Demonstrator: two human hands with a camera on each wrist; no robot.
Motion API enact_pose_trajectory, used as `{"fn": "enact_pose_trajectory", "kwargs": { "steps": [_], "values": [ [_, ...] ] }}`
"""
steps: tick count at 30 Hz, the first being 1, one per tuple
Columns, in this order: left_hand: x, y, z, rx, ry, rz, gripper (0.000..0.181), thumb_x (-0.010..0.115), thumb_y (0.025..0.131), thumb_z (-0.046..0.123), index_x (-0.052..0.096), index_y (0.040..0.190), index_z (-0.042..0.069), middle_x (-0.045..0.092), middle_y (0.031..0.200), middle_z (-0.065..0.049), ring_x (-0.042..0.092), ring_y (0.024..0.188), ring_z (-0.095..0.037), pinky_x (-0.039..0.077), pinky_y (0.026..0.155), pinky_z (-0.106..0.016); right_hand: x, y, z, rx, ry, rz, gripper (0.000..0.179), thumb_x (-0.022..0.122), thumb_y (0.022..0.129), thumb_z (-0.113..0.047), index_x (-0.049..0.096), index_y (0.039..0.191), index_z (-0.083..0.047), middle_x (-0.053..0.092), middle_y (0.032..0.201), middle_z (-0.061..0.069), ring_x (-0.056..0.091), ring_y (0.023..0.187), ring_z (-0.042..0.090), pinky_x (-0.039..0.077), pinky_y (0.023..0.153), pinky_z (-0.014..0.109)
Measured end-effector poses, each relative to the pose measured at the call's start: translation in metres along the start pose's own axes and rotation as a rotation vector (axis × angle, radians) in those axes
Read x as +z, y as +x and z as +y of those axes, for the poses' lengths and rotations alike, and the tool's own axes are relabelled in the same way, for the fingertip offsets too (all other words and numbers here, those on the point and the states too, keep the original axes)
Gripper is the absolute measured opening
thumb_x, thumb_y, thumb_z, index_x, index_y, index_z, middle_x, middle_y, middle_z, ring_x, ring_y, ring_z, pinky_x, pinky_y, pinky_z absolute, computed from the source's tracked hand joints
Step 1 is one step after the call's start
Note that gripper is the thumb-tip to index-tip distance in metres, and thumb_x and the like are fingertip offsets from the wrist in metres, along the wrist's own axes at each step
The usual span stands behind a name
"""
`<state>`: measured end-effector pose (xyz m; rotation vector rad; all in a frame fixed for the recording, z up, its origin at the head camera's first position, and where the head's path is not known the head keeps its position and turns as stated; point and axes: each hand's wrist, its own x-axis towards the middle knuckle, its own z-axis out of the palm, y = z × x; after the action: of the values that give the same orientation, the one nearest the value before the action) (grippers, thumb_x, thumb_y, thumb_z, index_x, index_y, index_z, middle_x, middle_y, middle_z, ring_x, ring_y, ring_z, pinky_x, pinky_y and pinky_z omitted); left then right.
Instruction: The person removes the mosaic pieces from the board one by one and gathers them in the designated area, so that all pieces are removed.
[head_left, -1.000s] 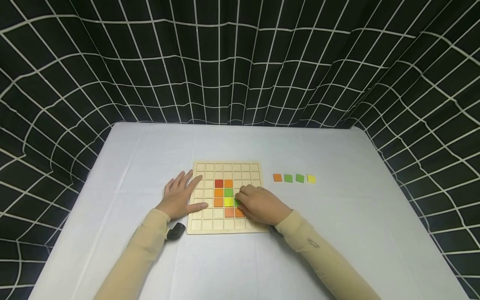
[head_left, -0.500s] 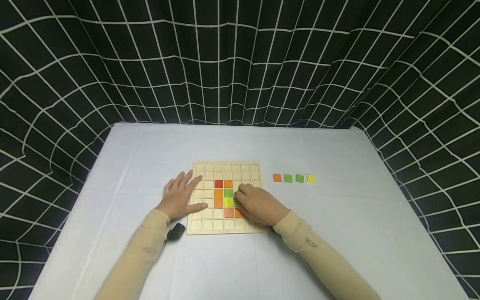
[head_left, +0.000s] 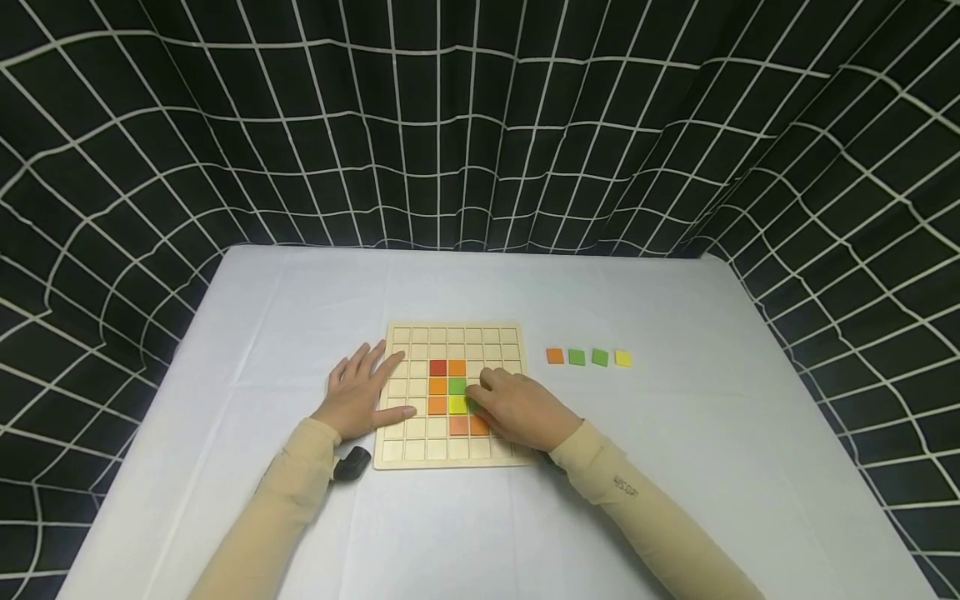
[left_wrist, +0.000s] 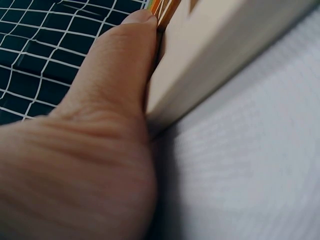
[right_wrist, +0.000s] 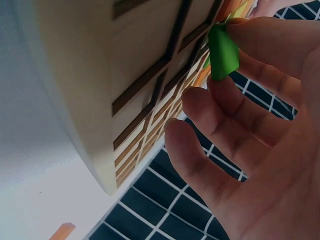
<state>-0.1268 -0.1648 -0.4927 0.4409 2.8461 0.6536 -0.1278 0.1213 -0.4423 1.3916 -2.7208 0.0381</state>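
A pale wooden grid board lies on the white table, with red, orange, salmon, green and yellow square tiles in its middle cells. My left hand rests spread on the board's left side; its thumb lies along the board's edge in the left wrist view. Over the right half of the board, my right hand pinches a green tile between thumb and fingers. That tile is tilted against the board, beside the yellow tile and above an orange tile. From the head view, most of it is hidden.
Right of the board lies a row of loose tiles: an orange tile, two green tiles and a yellow tile. A black device sits at the left wrist. Black curtains with white grid lines stand around the table.
My right hand shifts very slightly left over the board, still pinching the green tile, and covers a bit more of it. My left hand and the loose tiles stay put.
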Motion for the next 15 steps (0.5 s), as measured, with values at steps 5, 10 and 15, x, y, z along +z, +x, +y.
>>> {"fn": "enact_pose_trajectory", "kwargs": {
  "steps": [5,10,15],
  "values": [
    [-0.0027,-0.0006,0.0028,0.000,-0.003,0.007,0.094,0.060,0.081,0.066,0.021,0.153,0.020,0.007,0.160,-0.014,0.001,0.146,-0.038,0.002,0.112,-0.061,0.0001,-0.0013,0.0012,-0.012,0.004,0.004,0.019,0.065,0.092,-0.022,0.060,0.109,-0.015,0.052,0.085,-0.004,0.045,0.071,0.010,0.044,0.061,0.021],
    [-0.0019,-0.0007,0.0032,-0.004,-0.008,0.004,0.093,0.061,0.081,0.065,0.021,0.153,0.021,0.007,0.161,-0.013,0.000,0.146,-0.037,0.002,0.112,-0.060,-0.0005,-0.0014,0.0011,-0.019,0.005,-0.008,0.020,0.065,0.091,-0.022,0.060,0.109,-0.015,0.054,0.088,-0.004,0.047,0.073,0.010,0.046,0.063,0.022],
    [-0.0025,-0.0007,0.0033,0.004,-0.001,0.010,0.093,0.062,0.081,0.064,0.022,0.153,0.020,0.008,0.160,-0.014,0.001,0.146,-0.038,0.002,0.112,-0.061,0.0000,-0.0018,0.0014,-0.023,0.003,0.002,0.021,0.065,0.091,-0.022,0.059,0.110,-0.014,0.054,0.089,-0.004,0.048,0.074,0.010,0.047,0.063,0.022]
  ]
}}
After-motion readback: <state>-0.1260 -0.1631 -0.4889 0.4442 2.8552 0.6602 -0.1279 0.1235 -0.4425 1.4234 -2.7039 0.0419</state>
